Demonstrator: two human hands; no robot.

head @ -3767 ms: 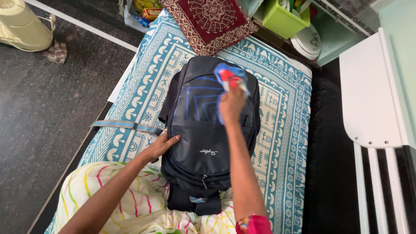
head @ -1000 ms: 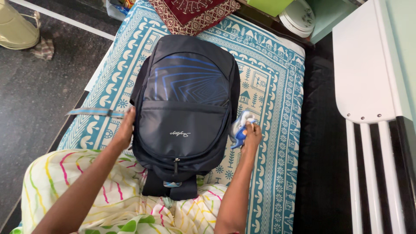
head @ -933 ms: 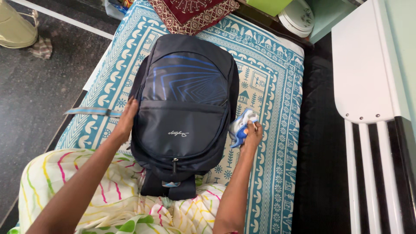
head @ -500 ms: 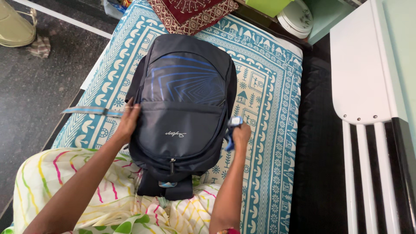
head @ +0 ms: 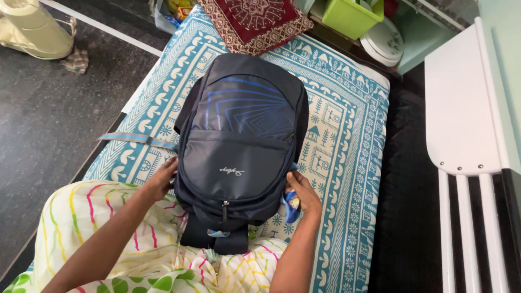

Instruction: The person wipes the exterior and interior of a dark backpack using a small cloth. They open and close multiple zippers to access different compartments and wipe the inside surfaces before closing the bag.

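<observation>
A dark navy backpack [head: 239, 135] with blue line patterns lies face up on a bed covered by a teal and cream patterned sheet [head: 347, 157]. My left hand [head: 163, 178] presses against the backpack's lower left side. My right hand [head: 304, 192] sits at its lower right side, fingers closed on a small blue and white cloth [head: 292, 202] held against the bag. A grey-blue strap [head: 135, 140] runs out from the bag to the left. My lap in striped cream fabric [head: 108, 222] is at the bag's near end.
A maroon embroidered cushion [head: 254, 21] lies at the head of the bed. A green bin [head: 353, 15] and stacked plates [head: 385, 46] sit beyond it. A white slatted frame [head: 469, 141] stands at the right. Dark floor [head: 49, 125] and a cream appliance [head: 30, 27] are at the left.
My right hand brought the cloth from the backpack's top down its right side to the lower right edge. My left hand slid slightly lower along the left side.
</observation>
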